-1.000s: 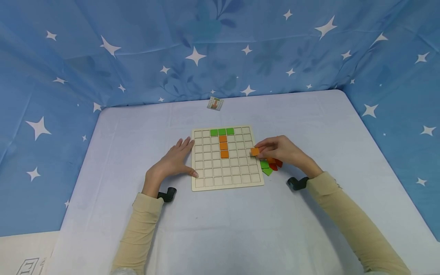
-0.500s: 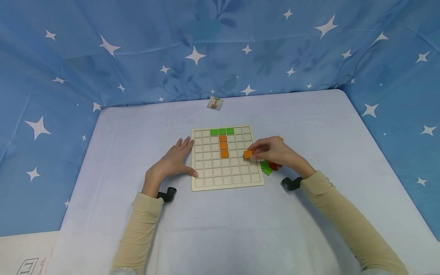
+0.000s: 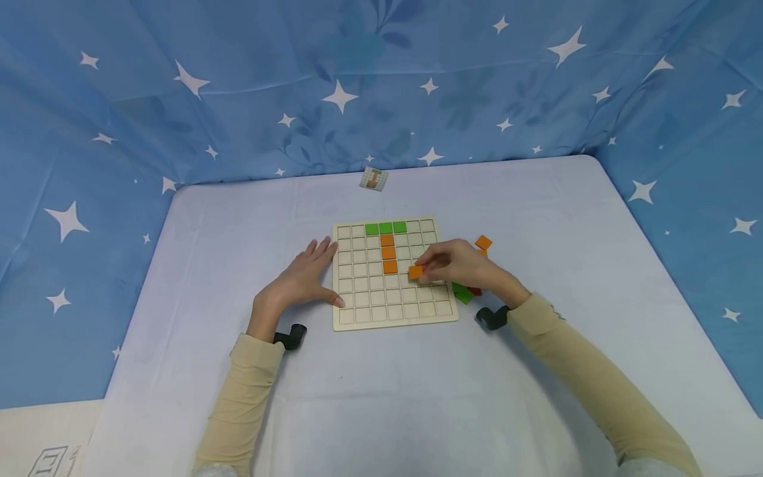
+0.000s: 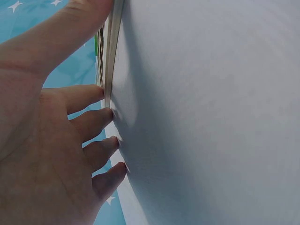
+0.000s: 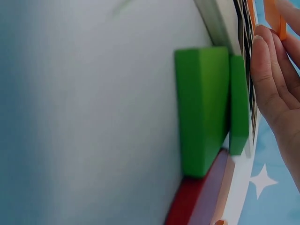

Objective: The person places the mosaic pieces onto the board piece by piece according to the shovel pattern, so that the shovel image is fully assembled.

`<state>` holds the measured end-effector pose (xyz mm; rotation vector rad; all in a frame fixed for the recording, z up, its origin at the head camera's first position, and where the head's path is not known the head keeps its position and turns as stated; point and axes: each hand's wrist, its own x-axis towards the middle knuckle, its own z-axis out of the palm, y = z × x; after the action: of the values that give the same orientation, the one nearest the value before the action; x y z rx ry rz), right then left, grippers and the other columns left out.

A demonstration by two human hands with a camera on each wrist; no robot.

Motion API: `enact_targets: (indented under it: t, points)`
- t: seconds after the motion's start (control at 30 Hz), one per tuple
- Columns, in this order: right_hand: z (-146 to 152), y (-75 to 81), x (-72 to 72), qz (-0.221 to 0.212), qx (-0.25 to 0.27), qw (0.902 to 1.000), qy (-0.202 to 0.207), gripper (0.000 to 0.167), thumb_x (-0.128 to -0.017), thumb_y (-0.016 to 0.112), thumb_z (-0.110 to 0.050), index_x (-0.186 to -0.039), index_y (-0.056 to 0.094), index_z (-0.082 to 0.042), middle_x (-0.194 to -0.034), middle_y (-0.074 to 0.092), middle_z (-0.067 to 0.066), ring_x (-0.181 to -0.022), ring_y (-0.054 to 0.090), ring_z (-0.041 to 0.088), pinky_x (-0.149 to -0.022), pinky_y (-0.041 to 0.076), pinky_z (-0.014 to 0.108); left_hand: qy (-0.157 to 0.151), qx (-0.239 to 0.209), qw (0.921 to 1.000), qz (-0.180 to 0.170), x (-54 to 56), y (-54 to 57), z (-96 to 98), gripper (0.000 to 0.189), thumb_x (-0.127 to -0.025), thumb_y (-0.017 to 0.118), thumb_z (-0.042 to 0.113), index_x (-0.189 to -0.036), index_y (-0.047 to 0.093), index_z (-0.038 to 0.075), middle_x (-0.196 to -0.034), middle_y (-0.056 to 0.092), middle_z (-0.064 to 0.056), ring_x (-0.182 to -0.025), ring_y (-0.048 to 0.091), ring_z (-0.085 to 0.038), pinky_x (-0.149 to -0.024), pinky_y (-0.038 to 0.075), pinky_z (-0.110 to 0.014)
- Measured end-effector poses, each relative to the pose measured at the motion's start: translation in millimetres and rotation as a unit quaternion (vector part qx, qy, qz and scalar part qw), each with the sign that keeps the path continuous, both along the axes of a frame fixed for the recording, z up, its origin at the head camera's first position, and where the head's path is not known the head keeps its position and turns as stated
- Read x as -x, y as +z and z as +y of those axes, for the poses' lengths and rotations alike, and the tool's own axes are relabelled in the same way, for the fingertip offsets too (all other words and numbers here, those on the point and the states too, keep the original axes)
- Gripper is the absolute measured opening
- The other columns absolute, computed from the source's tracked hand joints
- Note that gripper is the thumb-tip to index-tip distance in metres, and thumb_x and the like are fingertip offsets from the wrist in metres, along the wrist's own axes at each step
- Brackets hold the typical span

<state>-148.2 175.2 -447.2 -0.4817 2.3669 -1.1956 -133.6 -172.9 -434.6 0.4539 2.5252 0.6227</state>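
A pale wooden grid board [image 3: 361, 315] lies flat on the white-covered table. Three green tiles [image 3: 385, 228] form a row at its far edge, and three orange tiles [image 3: 389, 253] run in a column below the middle one. My right hand [image 3: 459, 263] pinches a square orange tile [image 3: 415, 272] between thumb and fingers over the board's right half; the right wrist view shows this orange tile [image 5: 274, 18] too. Along the board's left edge rests my left hand [image 3: 304, 275], fingers spread, thumb near the lower left corner. In the left wrist view its fingertips [image 4: 108, 115] touch down beside the board's edge.
Loose green tiles [image 3: 461, 293] lie against the board's right edge, with red pieces partly hidden by the right hand. Orange tiles [image 3: 483, 242] lie beyond that hand. A small patterned card [image 3: 373, 179] sits near the table's far edge, before a blue star-printed curtain [image 3: 250, 119].
My right hand has carried the orange tile leftward from the board's right edge, further over the grid. Orange tiles behind that hand have come into view. The left hand has stayed in place.
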Motion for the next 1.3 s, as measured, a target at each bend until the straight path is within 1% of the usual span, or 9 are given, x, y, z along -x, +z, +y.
enact_targets:
  t: [0.13,0.3,0.5,0.67,0.93,1.17,1.3]
  points:
    - [-5.1,0.7,1.5,-0.002,0.001,0.9999,0.015,0.028,-0.086,0.085,-0.021,-0.110,0.077,-0.009,-0.106,0.077,0.005,-0.090,0.071,0.015,-0.086,0.058,0.029,0.000,0.000,1.0000,0.000,0.6,0.8,0.3,0.123,-0.079,0.090,0.038,-0.166,0.010,0.005,-0.174,-0.001,-0.015,-0.160,-0.007,-0.038,-0.130,0.003,-0.056]
    - [-11.2,1.0,4.3,0.007,0.004,0.9991,0.042,0.026,-0.088,0.083,-0.018,-0.111,0.076,-0.007,-0.107,0.076,0.006,-0.090,0.070,0.015,-0.087,0.059,0.030,-0.001,0.000,1.0000,-0.001,1.2,0.4,0.3,0.123,-0.078,0.090,0.038,-0.166,0.010,0.004,-0.174,-0.001,-0.015,-0.160,-0.007,-0.038,-0.130,0.003,-0.056]
    - [-19.2,0.4,6.1,0.017,0.003,0.9977,0.066,0.025,-0.087,0.083,-0.015,-0.110,0.076,-0.006,-0.101,0.076,0.005,-0.087,0.070,0.015,-0.087,0.061,0.030,0.002,-0.004,1.0000,0.002,0.8,-0.9,0.6,0.124,-0.078,0.090,0.039,-0.166,0.010,0.005,-0.174,0.000,-0.015,-0.160,-0.007,-0.038,-0.130,0.003,-0.056]
    - [-25.4,0.9,6.5,0.018,-0.005,0.9970,0.075,0.024,-0.088,0.083,-0.015,-0.110,0.077,-0.007,-0.095,0.075,0.001,-0.084,0.067,0.014,-0.085,0.059,0.031,0.007,-0.002,1.0000,-0.002,0.0,-2.4,0.4,0.125,-0.077,0.091,0.039,-0.166,0.010,0.005,-0.174,0.000,-0.015,-0.160,-0.007,-0.037,-0.130,0.003,-0.056]
    - [-29.1,1.5,7.3,0.035,-0.021,0.9963,0.076,0.023,-0.087,0.083,-0.014,-0.109,0.077,-0.008,-0.093,0.073,0.000,-0.082,0.065,0.014,-0.082,0.057,0.031,0.006,-0.003,1.0000,-0.002,-0.3,-2.0,0.2,0.124,-0.077,0.090,0.039,-0.166,0.010,0.005,-0.174,-0.001,-0.015,-0.160,-0.007,-0.038,-0.130,0.003,-0.056]
    - [-31.0,1.2,7.5,0.034,-0.014,0.9956,0.086,0.024,-0.088,0.083,-0.015,-0.110,0.076,-0.007,-0.095,0.073,0.001,-0.085,0.066,0.014,-0.084,0.058,0.031,0.005,-0.002,1.0000,-0.001,0.3,-1.0,0.6,0.125,-0.077,0.091,0.040,-0.166,0.010,0.006,-0.174,0.000,-0.015,-0.160,-0.007,-0.038,-0.130,0.003,-0.056]
    - [-34.8,2.4,6.5,0.038,-0.020,0.9945,0.095,0.024,-0.088,0.083,-0.015,-0.110,0.076,-0.008,-0.098,0.074,0.001,-0.086,0.066,0.013,-0.084,0.058,0.030,0.007,-0.002,1.0000,-0.002,0.3,-1.7,0.1,0.125,-0.077,0.090,0.040,-0.166,0.010,0.006,-0.174,-0.001,-0.015,-0.160,-0.007,-0.037,-0.130,0.003,-0.056]
